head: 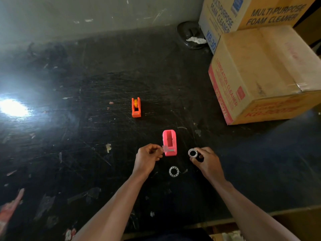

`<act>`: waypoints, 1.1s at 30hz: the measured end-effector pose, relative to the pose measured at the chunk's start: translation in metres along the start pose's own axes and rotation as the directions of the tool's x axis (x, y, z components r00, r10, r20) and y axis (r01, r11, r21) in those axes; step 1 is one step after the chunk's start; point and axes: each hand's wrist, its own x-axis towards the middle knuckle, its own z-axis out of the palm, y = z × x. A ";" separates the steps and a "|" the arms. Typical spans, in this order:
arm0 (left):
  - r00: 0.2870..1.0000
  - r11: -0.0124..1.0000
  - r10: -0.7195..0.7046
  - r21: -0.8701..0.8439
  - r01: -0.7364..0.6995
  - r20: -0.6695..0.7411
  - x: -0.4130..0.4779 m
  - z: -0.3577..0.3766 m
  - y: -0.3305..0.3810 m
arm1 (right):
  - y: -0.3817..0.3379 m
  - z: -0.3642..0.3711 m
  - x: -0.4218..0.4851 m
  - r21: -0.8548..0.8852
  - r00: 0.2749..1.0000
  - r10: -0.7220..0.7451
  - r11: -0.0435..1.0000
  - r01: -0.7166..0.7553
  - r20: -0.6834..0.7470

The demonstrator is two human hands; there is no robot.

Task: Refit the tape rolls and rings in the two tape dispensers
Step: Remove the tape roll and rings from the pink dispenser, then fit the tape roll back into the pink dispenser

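Scuffed black table (pixel 104 153) against grey wall (pixel 86 14)

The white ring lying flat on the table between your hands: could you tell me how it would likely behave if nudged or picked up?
The white ring looks thin and hollow, so probably very light. Lying flat on the dark table, it would likely slide rather than roll; stood on edge, its round shape could let it roll away. Its low profile may make it fiddly to pinch.

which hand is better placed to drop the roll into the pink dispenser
Right. The right hand already holds the tape roll just beside the pink dispenser; the left hand is pinching the tape end at its front.
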 end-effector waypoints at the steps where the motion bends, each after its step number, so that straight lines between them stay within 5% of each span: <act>1: 1.000 1.000 -0.002 -0.004 0.002 -0.004 0.000 -0.001 0.000 | 0.000 0.000 0.000 -0.008 1.000 0.000 1.000 0.000 0.002; 11: 1.000 1.000 -0.015 -0.014 0.014 -0.020 -0.001 -0.002 -0.007 | 0.004 -0.002 -0.025 0.093 0.992 0.089 0.992 -0.080 -0.093; 22: 0.999 0.996 -0.031 0.088 0.027 0.044 -0.008 0.002 -0.026 | -0.025 0.038 -0.054 -0.030 0.970 -0.165 0.985 0.172 0.177; 33: 0.995 0.992 -0.014 0.128 0.001 0.101 -0.019 0.005 -0.035 | -0.042 0.036 -0.043 -0.010 0.983 -0.149 0.989 0.151 0.104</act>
